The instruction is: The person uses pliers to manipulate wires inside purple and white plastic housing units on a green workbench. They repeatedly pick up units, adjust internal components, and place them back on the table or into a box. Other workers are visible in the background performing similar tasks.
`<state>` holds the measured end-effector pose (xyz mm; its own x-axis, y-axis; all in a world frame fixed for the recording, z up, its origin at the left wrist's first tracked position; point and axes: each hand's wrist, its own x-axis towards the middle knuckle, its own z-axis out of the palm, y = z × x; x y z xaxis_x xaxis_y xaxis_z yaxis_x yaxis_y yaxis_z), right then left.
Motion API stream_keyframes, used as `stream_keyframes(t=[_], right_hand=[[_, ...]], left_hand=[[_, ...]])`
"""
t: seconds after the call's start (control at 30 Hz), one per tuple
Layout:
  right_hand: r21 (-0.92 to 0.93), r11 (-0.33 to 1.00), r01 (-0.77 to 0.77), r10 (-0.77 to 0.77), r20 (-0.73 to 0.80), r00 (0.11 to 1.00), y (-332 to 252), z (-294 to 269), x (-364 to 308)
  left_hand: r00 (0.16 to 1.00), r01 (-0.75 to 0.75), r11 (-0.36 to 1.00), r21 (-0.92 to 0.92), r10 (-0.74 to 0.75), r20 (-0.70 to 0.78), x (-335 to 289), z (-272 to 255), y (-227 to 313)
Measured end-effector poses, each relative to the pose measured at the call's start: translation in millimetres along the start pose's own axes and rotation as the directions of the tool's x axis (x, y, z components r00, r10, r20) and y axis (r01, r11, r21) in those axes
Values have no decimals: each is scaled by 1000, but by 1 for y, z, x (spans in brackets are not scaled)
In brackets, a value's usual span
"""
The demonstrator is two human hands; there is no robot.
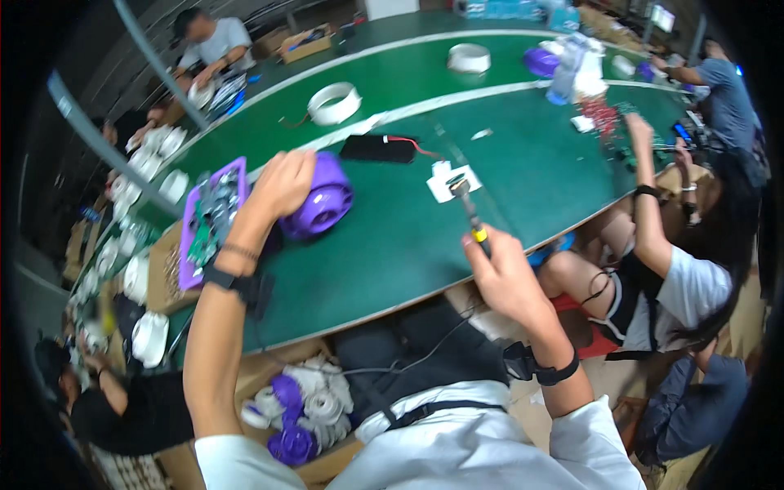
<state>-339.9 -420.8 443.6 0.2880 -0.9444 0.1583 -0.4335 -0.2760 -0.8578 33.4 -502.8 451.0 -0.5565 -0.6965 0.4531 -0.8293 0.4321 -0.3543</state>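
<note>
My left hand (286, 181) grips a round purple plastic housing (328, 202) at its upper left side. That housing lies tilted on the green table, with a round opening in its lower face. My right hand (506, 278) is closed round a soldering iron (474, 219) with a yellow band. The iron points away from me. Its front end is over a white pad (442, 181) on the table; whether it touches is hard to tell. Behind the pad lies a flat black rectangular piece (377, 149) with a red wire.
A purple tray (188, 260) of small parts stands left of my left arm. White rings (333, 104) sit on the green belt beyond. A carton (327, 457) of purple and white parts is below the table edge. A co-worker's hand (641, 131) works at the right beside red wires (600, 117).
</note>
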Motion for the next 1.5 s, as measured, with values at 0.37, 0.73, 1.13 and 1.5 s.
stream_keyframes(t=[0.37, 0.73, 1.13, 1.5], right_hand=[[-699, 650, -298, 139, -277, 951, 96, -100, 103], [-806, 234, -544, 315, -466, 827, 146, -134, 145], [-698, 710, -94, -152, -282, 947, 95, -37, 66], [-439, 895, 78, -170, -174, 970, 79, 13, 55]], left_hand=[[864, 498, 820, -284, -441, 241, 17, -14, 20], [833, 552, 774, -310, -496, 245, 30, -29, 30], [673, 733, 614, -293, -591, 445, 38, -53, 27], [540, 833, 514, -206, -837, 92, 69, 45, -128]])
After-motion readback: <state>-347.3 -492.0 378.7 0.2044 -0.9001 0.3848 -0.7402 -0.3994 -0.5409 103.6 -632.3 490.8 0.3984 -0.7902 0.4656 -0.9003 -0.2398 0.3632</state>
